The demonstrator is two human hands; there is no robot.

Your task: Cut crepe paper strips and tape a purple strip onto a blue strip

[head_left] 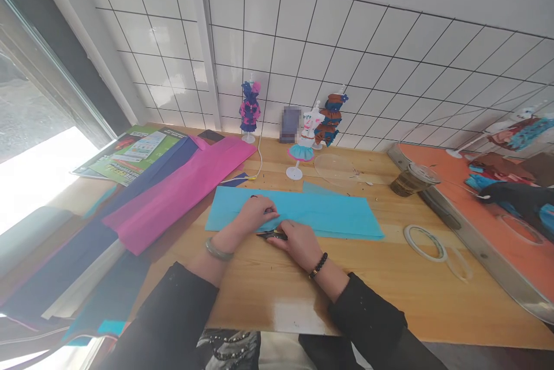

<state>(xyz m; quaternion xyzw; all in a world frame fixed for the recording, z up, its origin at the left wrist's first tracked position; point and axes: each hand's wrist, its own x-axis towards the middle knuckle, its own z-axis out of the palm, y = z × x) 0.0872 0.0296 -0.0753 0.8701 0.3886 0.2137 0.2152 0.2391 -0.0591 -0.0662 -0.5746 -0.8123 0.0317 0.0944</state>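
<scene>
In the head view, a bright blue sheet (333, 217) lies flat on the wooden bench (268, 289), in the middle and just beyond the wrists, its long side running left to right. More than one layer seems to show along its near edge at the right, so it is probably folded or stacked.

The person's left hand (256, 212) rests on the left half of the sheet, fingers bent toward the near edge; whether its grip is pinching the layers or only pressing on them cannot be told. The right hand (300, 243), at the near edge, has its grip closed around a small dark tool (277, 235), perhaps scissors or snips, its tip pointing left.

The sheet looks thin, light and soft, likely a felt-like cloth or paper that would crease or slide easily and whose layers could shift apart. It should be best held flat with spread fingers near the worked edge, or lifted by two corners. The tool looks rigid and light, best held by its handle end, away from the tip. A pink sheet (190, 185) lies to the left, apart from the blue one.
</scene>
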